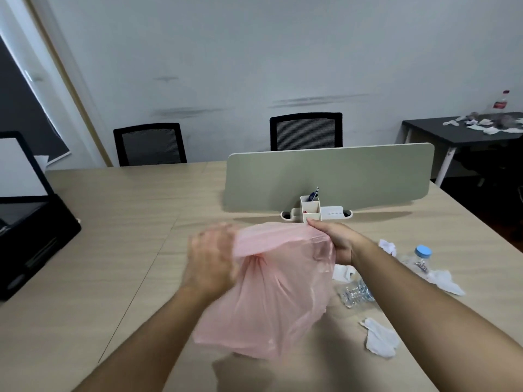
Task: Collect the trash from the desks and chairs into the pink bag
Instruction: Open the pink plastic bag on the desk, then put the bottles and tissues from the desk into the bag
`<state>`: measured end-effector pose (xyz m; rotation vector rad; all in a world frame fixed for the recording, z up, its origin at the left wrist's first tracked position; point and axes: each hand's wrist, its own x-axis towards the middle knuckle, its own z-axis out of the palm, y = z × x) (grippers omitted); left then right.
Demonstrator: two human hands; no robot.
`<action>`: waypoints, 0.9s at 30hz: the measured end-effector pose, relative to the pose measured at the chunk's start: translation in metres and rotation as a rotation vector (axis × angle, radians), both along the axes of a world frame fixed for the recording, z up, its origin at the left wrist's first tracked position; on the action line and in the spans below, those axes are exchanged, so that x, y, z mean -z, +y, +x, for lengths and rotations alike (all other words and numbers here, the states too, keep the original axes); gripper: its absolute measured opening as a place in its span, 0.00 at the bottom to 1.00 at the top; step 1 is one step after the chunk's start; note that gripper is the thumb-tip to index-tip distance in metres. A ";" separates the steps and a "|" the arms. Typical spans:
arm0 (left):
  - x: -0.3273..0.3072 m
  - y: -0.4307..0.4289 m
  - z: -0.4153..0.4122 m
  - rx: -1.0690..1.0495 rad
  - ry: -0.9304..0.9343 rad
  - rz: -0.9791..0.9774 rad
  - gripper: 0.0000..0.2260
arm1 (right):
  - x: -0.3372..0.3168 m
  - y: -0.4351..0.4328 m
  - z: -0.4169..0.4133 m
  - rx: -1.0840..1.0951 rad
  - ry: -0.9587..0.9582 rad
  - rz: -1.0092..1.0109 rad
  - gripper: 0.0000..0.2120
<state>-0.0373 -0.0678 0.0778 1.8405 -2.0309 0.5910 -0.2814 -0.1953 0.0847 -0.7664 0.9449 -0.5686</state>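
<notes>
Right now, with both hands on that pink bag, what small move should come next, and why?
Probably spread the pink bag open: the left hand and right hand grip its bunched rim, while the crushed bottle and tissues lie on the desk.

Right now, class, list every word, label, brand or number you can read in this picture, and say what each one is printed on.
None can be read.
Clear bottle with blue cap: dark print on its label, too blurred.
Bottle with red label on the far black desk: too small.
White strip beside the pen holder: small marks, unreadable.
</notes>
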 end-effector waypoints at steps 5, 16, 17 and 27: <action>0.016 -0.008 -0.031 0.345 -0.355 0.009 0.14 | -0.008 -0.001 0.016 -0.260 0.225 -0.035 0.09; -0.046 -0.042 0.005 -0.122 -0.070 0.273 0.25 | 0.028 -0.020 0.004 0.023 0.662 -0.560 0.14; -0.048 -0.045 0.004 -0.141 -0.062 0.268 0.27 | 0.036 -0.021 -0.005 -0.044 0.799 -0.659 0.16; -0.004 -0.088 -0.034 -0.173 0.082 0.457 0.27 | 0.129 0.000 -0.087 -0.726 1.703 -0.910 0.28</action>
